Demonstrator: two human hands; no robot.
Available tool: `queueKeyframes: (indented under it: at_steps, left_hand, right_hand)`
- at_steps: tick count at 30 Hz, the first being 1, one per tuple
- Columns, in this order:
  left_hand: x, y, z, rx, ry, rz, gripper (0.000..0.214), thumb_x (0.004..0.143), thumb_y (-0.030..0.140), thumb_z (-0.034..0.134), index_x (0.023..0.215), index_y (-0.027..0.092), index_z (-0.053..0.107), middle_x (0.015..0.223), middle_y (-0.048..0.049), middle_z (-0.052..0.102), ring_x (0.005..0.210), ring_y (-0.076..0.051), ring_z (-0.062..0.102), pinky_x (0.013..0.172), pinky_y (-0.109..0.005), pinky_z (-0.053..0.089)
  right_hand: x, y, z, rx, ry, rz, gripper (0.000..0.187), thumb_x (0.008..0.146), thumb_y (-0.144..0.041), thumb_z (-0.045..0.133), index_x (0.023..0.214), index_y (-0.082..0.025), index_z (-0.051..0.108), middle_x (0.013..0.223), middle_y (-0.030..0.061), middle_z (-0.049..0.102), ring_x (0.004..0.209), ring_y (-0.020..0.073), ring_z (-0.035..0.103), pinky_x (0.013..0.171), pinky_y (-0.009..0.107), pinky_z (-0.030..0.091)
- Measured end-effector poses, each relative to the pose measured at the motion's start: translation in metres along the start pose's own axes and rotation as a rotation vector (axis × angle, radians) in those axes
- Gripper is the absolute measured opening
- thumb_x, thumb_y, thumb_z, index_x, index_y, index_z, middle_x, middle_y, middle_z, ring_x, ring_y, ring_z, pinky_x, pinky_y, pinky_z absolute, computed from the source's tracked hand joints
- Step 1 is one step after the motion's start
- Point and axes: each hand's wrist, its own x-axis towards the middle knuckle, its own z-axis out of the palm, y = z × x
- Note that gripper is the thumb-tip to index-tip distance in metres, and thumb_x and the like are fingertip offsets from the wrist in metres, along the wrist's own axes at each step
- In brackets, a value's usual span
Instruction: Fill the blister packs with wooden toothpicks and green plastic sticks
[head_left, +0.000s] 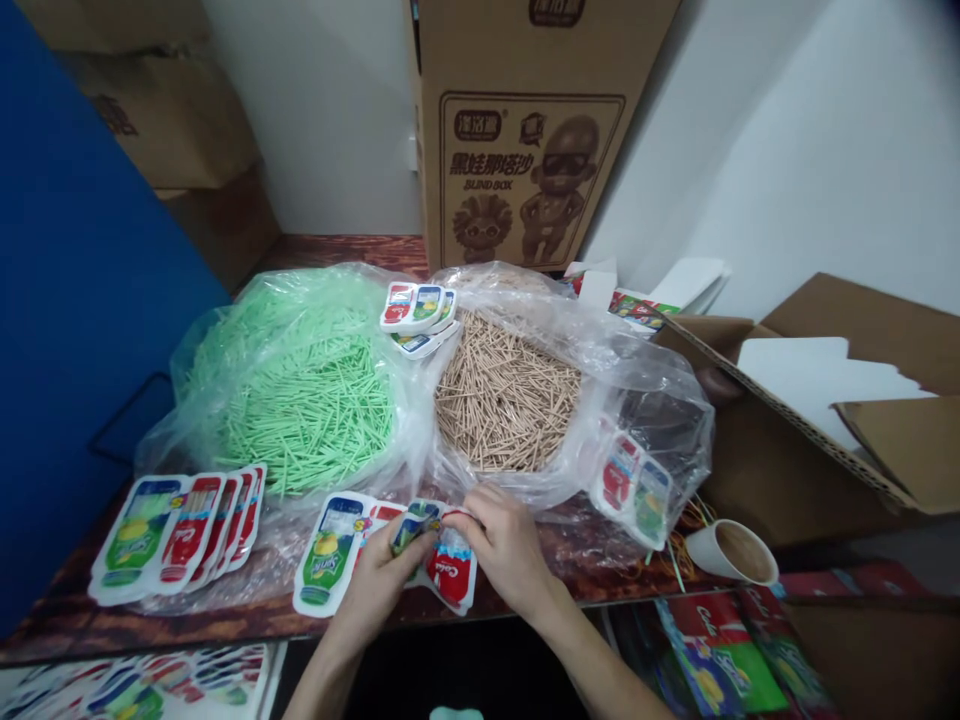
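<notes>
My left hand (381, 575) and my right hand (514, 550) meet at the table's front edge. Between them is a small printed packet (454, 575), red with "Cola" on one part and green on the other. Fingers of both hands pinch its upper part, so some of it is hidden. Beside my left hand lies a white-edged Sprite-and-cola card packet (327, 560), partly covered by that hand. Beyond the hands, clear plastic bags hold green sticks (315, 410) and tan sticks (510, 395).
Overlapping card packets (142, 535) lie front left; more (418, 310) rest between the bags, and one (634, 488) lies right. A paper cup (731, 552) stands near rubber bands. An open carton (795, 430) is on the right, a tall box (525, 180) at the back.
</notes>
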Motion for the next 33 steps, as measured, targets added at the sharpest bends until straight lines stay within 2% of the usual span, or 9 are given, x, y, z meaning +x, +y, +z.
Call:
queueKeyframes:
  at_steps: [4, 13, 16, 20, 23, 25, 27, 30, 33]
  left_hand:
    - [0.004, -0.006, 0.006, -0.044, 0.017, -0.042, 0.024, 0.061, 0.032, 0.077, 0.075, 0.016, 0.068, 0.065, 0.0018, 0.062, 0.061, -0.015, 0.053, 0.06, -0.026, 0.045]
    - [0.0, 0.0, 0.015, -0.063, 0.051, -0.078, 0.024, 0.063, 0.033, 0.075, 0.059, 0.015, 0.06, 0.054, 0.0046, 0.049, 0.053, -0.01, 0.04, 0.052, -0.022, 0.036]
    - [-0.002, -0.002, 0.016, -0.079, 0.074, -0.08, 0.024, 0.065, 0.034, 0.074, 0.06, 0.015, 0.06, 0.056, 0.0038, 0.051, 0.055, -0.011, 0.042, 0.053, -0.023, 0.038]
    - [-0.005, -0.004, 0.009, -0.101, 0.158, -0.066, 0.022, 0.066, 0.034, 0.075, 0.064, 0.015, 0.065, 0.061, 0.002, 0.058, 0.06, -0.014, 0.049, 0.058, -0.023, 0.042]
    - [-0.007, -0.003, -0.001, -0.15, 0.215, -0.092, 0.024, 0.063, 0.035, 0.078, 0.061, 0.015, 0.065, 0.061, 0.0013, 0.062, 0.059, -0.014, 0.053, 0.057, -0.023, 0.044]
    - [-0.008, -0.004, -0.008, -0.19, 0.243, -0.135, 0.026, 0.06, 0.036, 0.08, 0.062, 0.015, 0.066, 0.059, 0.0009, 0.063, 0.056, -0.014, 0.054, 0.055, -0.023, 0.044]
    - [-0.008, -0.006, -0.011, -0.234, 0.267, -0.177, 0.028, 0.057, 0.037, 0.083, 0.064, 0.014, 0.068, 0.058, 0.0004, 0.065, 0.054, -0.014, 0.056, 0.054, -0.023, 0.045]
    - [-0.007, -0.009, -0.011, -0.297, 0.261, -0.21, 0.03, 0.055, 0.037, 0.084, 0.064, 0.014, 0.068, 0.06, -0.0013, 0.068, 0.055, -0.016, 0.059, 0.055, -0.025, 0.048]
    - [-0.007, -0.011, -0.008, -0.31, 0.236, -0.223, 0.03, 0.055, 0.037, 0.084, 0.064, 0.013, 0.068, 0.062, -0.002, 0.069, 0.056, -0.016, 0.061, 0.056, -0.025, 0.05]
  right_hand:
    - [-0.001, -0.001, 0.002, -0.007, 0.037, -0.035, 0.034, 0.091, -0.032, 0.057, 0.06, -0.02, 0.048, 0.066, 0.0006, 0.055, 0.067, 0.0166, 0.049, 0.062, 0.029, 0.03]
    - [-0.001, 0.003, 0.004, -0.008, 0.072, -0.026, 0.034, 0.091, -0.027, 0.058, 0.059, -0.019, 0.047, 0.064, -0.0006, 0.053, 0.065, 0.0142, 0.048, 0.061, 0.027, 0.03]
    - [0.002, 0.001, 0.003, -0.007, 0.019, -0.001, 0.034, 0.089, -0.027, 0.06, 0.058, -0.018, 0.049, 0.063, -0.0013, 0.054, 0.063, 0.0135, 0.048, 0.06, 0.027, 0.03]
    - [0.01, 0.007, -0.02, 0.13, -0.143, 0.02, 0.026, 0.093, -0.029, 0.054, 0.069, -0.018, 0.06, 0.07, -0.0009, 0.061, 0.069, 0.014, 0.055, 0.065, 0.025, 0.037]
    - [0.022, 0.029, -0.056, 0.182, -0.043, 0.107, 0.019, 0.095, -0.028, 0.049, 0.087, -0.02, 0.063, 0.083, 0.001, 0.066, 0.078, 0.0158, 0.059, 0.071, 0.027, 0.042]
    - [0.031, 0.052, -0.08, 0.07, 0.112, 0.149, 0.014, 0.091, -0.024, 0.051, 0.087, -0.019, 0.063, 0.086, 0.0022, 0.066, 0.082, 0.0176, 0.059, 0.075, 0.029, 0.043]
    - [0.039, 0.075, -0.098, -0.117, 0.168, 0.156, 0.014, 0.088, -0.017, 0.051, 0.084, -0.019, 0.063, 0.087, 0.0035, 0.065, 0.083, 0.0188, 0.059, 0.079, 0.031, 0.042]
    - [0.046, 0.101, -0.105, -0.364, 0.027, 0.125, 0.019, 0.083, -0.009, 0.051, 0.087, -0.018, 0.067, 0.092, 0.0075, 0.064, 0.092, 0.0219, 0.057, 0.085, 0.035, 0.042]
    - [0.045, 0.113, -0.098, -0.509, -0.107, 0.073, 0.033, 0.079, -0.006, 0.056, 0.107, -0.019, 0.067, 0.113, 0.0116, 0.06, 0.112, 0.0263, 0.049, 0.094, 0.04, 0.04]
